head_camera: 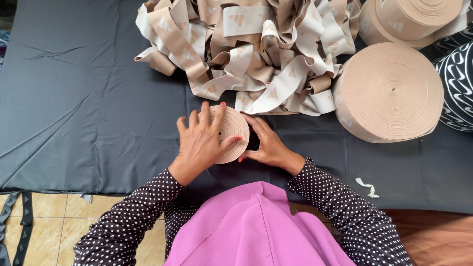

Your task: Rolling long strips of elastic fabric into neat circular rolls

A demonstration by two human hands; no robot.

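A small flat roll of beige elastic band (232,129) lies on the dark grey cloth (84,108) just in front of me. My left hand (199,140) rests spread on top of the roll, fingers apart, thumb against its near face. My right hand (266,145) cups the roll's right edge with curved fingers. A strip of band runs from the roll up into a loose heap of beige band (246,49) behind it.
A large wound roll of beige band (391,91) stands to the right, another large roll (411,19) behind it. Black and white patterned rolls (458,83) sit at the right edge. A small band scrap (367,187) lies near the cloth's front edge. Dark straps (15,221) lie on the tiled floor.
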